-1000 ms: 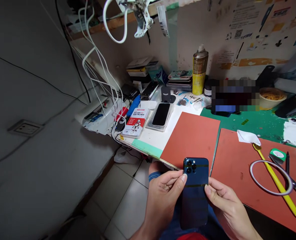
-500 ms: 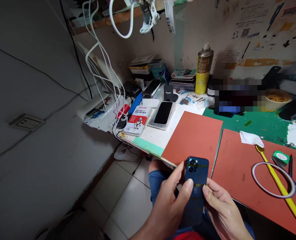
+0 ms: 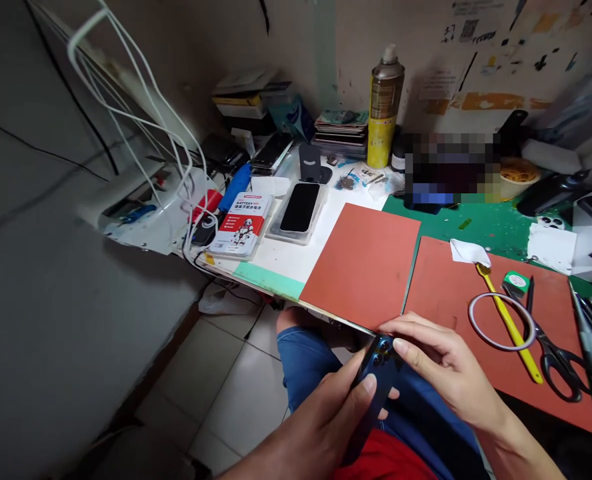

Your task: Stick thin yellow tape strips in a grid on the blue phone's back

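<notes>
A dark blue smartphone [image 3: 385, 373] is held low over my lap, tilted, its back and camera cluster facing me. My left hand [image 3: 333, 410] is wrapped round its left side, with the thumb lying on the back and fingertips showing past the right edge. At the top right corner, my right hand [image 3: 446, 370] grips the phone with its thumb beside the cameras and its fingers over the top edge. The phone's screen side is hidden, and its lower end is dark.
Beyond the phone lie two red-brown mats [image 3: 363, 260]. Scissors [image 3: 566, 367], a yellow brush [image 3: 511, 327] and a tape ring [image 3: 502, 348] rest on the right one. A second phone [image 3: 301, 207] sits on a clear case near a battery box [image 3: 241, 223]. A spray can [image 3: 385, 110] stands behind.
My right hand has moved from the phone's right edge up to its top corner. The phone has tilted and turned. The view has swung right and downward.
</notes>
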Available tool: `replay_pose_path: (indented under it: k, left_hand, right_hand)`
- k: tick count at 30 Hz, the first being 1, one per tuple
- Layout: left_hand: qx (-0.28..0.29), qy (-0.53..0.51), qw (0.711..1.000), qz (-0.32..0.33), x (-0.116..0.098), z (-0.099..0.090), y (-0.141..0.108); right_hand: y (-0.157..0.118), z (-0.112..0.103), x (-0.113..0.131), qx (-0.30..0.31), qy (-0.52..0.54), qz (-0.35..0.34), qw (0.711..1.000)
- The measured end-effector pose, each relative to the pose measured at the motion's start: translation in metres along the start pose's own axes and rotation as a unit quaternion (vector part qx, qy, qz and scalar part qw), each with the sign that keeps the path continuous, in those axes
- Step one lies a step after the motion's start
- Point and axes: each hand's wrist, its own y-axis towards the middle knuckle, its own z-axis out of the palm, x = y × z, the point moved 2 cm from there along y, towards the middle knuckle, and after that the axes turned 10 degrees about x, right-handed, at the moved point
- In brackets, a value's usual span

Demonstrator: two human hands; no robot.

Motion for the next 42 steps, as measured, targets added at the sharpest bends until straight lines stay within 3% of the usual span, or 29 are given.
replay_pose_path:
  k: [7,14,28,42]
  left_hand:
    - [-0.014,0.049,0.999,-0.007,-0.007,0.006,0.006]
    - [0.021,0.059,0.998,0.001,-0.018,0.013,0.012]
    - [0.042,0.057,0.997,-0.017,-0.016,0.008,0.008]
    - [0.013,0.094,0.995,-0.02,-0.011,0.007,0.013]
  right_hand:
    - [-0.001,0.0,-0.003,0.005,0.007,-0.026,1.0]
    - [-0.003,-0.004,-0.003,0.002,0.011,-0.022,1.0]
    - [-0.006,-0.003,-0.005,0.001,0.013,-0.021,1.0]
    - [-0.007,0.003,-0.008,-0.031,0.07,0.04,0.996]
